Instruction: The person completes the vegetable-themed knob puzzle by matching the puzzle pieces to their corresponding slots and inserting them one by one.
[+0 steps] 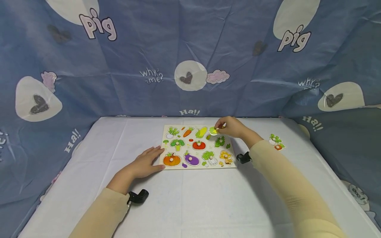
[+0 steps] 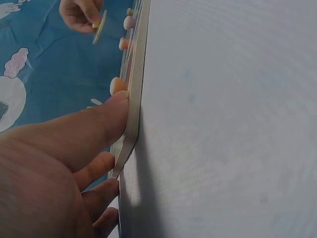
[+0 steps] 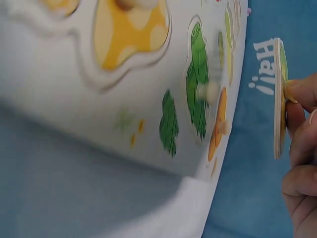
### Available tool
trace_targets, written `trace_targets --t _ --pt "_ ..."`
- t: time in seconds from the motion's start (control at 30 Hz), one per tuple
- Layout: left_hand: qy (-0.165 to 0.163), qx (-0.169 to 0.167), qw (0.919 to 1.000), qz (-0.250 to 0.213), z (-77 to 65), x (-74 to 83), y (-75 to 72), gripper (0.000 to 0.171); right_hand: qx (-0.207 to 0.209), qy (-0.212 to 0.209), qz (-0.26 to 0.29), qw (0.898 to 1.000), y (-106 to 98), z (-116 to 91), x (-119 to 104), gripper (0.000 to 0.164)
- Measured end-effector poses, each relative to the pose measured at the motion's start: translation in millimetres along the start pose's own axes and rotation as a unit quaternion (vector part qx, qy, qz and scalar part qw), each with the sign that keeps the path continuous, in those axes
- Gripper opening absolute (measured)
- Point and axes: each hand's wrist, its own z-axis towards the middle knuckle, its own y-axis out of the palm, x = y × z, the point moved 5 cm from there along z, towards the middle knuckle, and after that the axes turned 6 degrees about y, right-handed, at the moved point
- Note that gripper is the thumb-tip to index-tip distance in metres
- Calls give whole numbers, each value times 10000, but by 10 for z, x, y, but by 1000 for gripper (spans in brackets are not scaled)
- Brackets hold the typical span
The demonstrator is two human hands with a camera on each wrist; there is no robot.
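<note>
A wooden vegetable puzzle board (image 1: pixel 194 168) lies on the white table, its pictures carrying small knobs. My right hand (image 1: pixel 232 127) is over the board's far right corner. Thumb and fingers pinch a puzzle piece (image 3: pixel 278 99) by its knob. That piece is thin, yellow-green and tilted up on edge, held off the board in the right wrist view. At the board's left side, my left hand (image 1: pixel 146 162) rests with extended fingers touching the edge. Its thumb (image 2: pixel 106 116) lies at the near left corner, close to the pumpkin piece (image 1: pixel 172 160).
Off the board's right side lie loose pieces, one leafy green (image 1: pixel 275 138) and one orange-red (image 1: pixel 278 147). A blue printed curtain (image 1: pixel 160 99) hangs behind the table. Black wrist cameras (image 1: pixel 138 196) are strapped to both wrists.
</note>
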Motion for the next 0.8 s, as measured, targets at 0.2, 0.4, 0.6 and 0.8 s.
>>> trace_targets --t 0.2,0.4,0.6,0.8 --pt "26 5 10000 3 0 -5 0 77 -256 -75 139 9995 146 123 -64 8" --pt "30 8 10000 -20 0 -10 1 77 -407 -77 211 9989 287 225 -98 7" --pt "44 -3 10000 -11 -2 -13 -7 77 -568 -98 120 9983 398 286 -188 8" --pt "40 -37 10000 -23 4 -4 0 77 -695 31 -153 9975 478 316 -247 7"
